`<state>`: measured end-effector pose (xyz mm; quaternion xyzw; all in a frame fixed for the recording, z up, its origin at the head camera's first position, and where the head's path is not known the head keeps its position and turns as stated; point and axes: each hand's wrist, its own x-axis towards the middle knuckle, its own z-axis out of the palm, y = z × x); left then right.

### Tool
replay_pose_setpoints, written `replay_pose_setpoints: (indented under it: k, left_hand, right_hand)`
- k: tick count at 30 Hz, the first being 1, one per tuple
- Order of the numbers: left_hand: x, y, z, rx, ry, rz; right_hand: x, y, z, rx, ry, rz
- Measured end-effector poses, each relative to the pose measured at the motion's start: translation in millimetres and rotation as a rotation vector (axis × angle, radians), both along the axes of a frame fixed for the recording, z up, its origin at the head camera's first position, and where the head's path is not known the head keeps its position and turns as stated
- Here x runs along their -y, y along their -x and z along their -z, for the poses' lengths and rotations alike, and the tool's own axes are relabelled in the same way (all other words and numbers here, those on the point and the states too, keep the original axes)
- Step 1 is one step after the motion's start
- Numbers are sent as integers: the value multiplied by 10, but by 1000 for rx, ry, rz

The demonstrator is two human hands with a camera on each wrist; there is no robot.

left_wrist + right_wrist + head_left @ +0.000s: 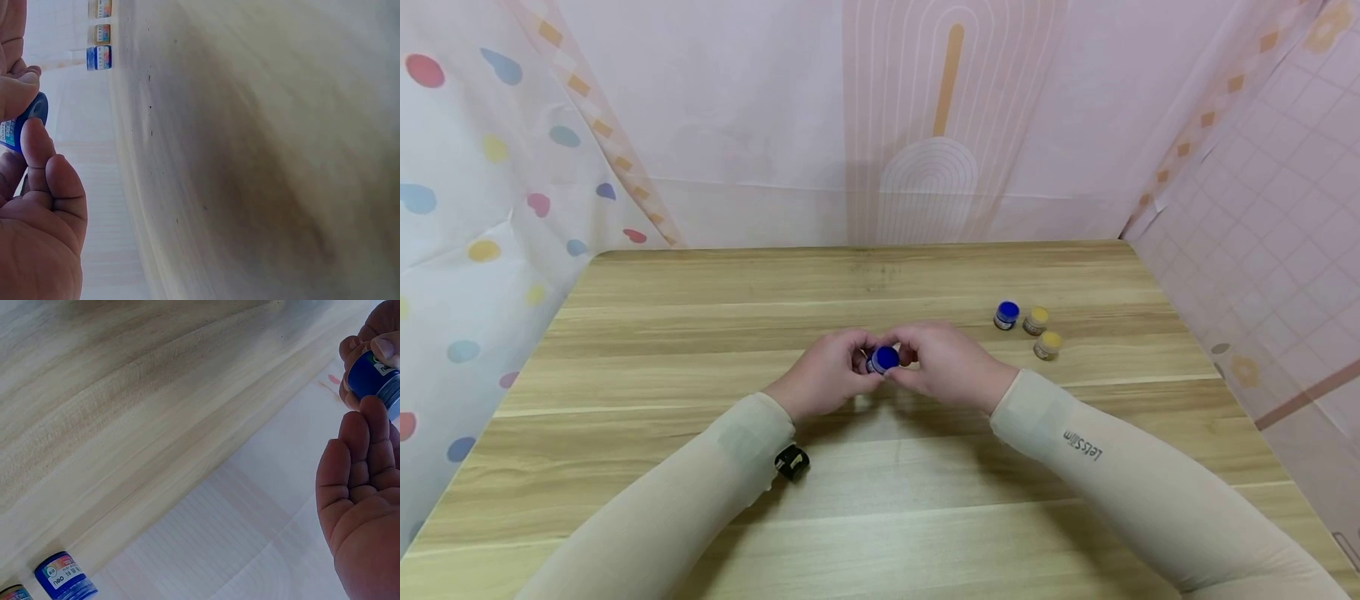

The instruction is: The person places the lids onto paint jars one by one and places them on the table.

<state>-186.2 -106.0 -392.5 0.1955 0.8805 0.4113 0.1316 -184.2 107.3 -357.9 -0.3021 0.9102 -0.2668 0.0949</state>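
Note:
Both hands meet over the middle of the table around a small blue paint jar point(884, 359), held a little above the wood. My left hand point(827, 373) grips the jar from its left side, its thumb and fingertips on the wall. From the other side my right hand point(951, 367) pinches the jar between thumb and forefinger. In the right wrist view, the label on the jar point(373, 376) shows between the two hands, and the right hand's point(369, 494) other fingers are extended. Fingers partly cover the jar point(9, 132) in the left wrist view.
Back right on the wooden table point(700, 317) stand another blue jar point(1007, 315), a yellow-lidded jar point(1036, 320) and a second yellow-lidded jar point(1047, 346), close together. A black device point(792, 462) sits at the left wrist. Patterned sheets point(737, 108) hang around the table's back and sides.

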Motion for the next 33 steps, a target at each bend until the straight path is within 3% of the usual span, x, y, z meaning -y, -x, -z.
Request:
replay_pose_setpoints:
  k: [13,23,33]
  left_hand:
    - [5,11,21,-19,-2,5]
    - [-8,9,14,-17,-1,-1]
    - [-5,-6,-24,-19,-8,-7]
  right_hand:
    - [-12,10,39,-55,39,-63]
    - [10,-2,21,-73,-19,-54]
    - [-1,13,30,-151,1,-140]
